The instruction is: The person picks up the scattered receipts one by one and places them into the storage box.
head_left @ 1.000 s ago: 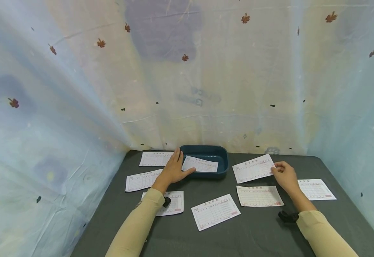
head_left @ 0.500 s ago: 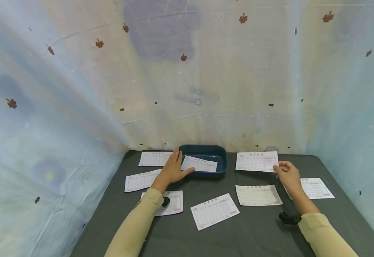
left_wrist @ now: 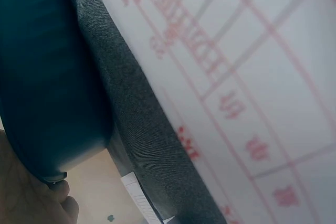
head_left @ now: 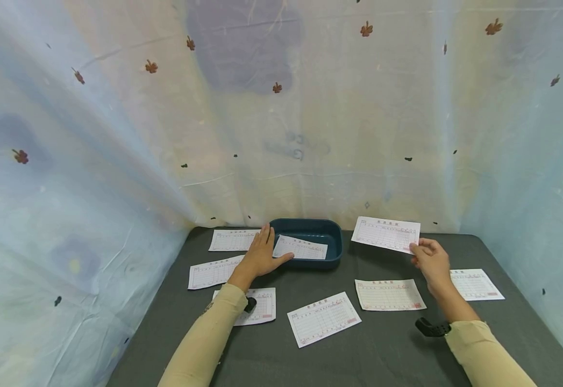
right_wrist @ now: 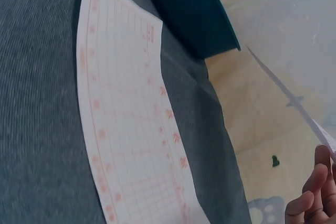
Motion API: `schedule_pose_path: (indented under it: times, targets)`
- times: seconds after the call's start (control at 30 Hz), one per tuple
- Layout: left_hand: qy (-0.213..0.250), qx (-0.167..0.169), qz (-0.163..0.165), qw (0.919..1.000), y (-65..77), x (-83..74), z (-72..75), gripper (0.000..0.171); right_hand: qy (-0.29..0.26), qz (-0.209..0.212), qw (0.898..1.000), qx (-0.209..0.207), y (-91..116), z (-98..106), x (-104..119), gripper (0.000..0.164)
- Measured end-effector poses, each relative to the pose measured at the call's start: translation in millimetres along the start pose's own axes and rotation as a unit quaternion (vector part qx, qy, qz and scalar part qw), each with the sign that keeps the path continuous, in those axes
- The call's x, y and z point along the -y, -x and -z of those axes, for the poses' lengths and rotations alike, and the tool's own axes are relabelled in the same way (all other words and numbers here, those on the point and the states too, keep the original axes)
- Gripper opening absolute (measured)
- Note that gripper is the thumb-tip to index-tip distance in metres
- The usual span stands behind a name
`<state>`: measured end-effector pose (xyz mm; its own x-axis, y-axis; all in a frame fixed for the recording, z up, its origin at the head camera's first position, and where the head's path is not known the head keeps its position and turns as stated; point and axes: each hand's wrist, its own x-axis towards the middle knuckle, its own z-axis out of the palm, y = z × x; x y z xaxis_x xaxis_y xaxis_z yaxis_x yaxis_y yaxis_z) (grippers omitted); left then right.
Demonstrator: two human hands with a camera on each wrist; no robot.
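Observation:
My right hand (head_left: 433,263) pinches a white printed form (head_left: 385,234) by its lower right corner, raised over the back of the table. In the right wrist view this form (right_wrist: 319,129) shows nearly edge-on above the curled fingers (right_wrist: 314,182). At the left end of a dark teal plastic tub (head_left: 312,230) rests my left hand (head_left: 259,259), its fingers straight along the rim and its thumb stretched along the front. One form (head_left: 301,248) lies inside the tub. The left wrist view shows the fingertips (left_wrist: 62,188) right at the tub's rim.
Several more printed forms lie spread on the dark grey table, among them a cream one (head_left: 390,295), a tilted white one (head_left: 324,319) and one at the right (head_left: 477,285). A patterned curtain (head_left: 310,134) hangs behind the table and along both sides.
My right hand has lifted the form up and back, turning it from tilted to nearly level, then tipping its right end down. My left hand has stayed at the tub.

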<state>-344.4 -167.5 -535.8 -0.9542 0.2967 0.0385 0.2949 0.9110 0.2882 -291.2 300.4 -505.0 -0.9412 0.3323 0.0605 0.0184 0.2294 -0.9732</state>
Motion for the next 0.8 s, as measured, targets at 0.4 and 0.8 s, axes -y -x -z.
schedule_pose_path:
  times: [0.4,0.8]
  targets:
    - [0.001,-0.013,-0.003,0.9999,7.6,-8.5,6.4,0.115,-0.037,-0.002,0.998,0.048,7,-23,14,0.032]
    - [-0.002,-0.021,-0.002,0.9998,8.4,-10.6,9.1,0.115,-0.029,0.002,0.994,0.101,10,-48,20,0.039]
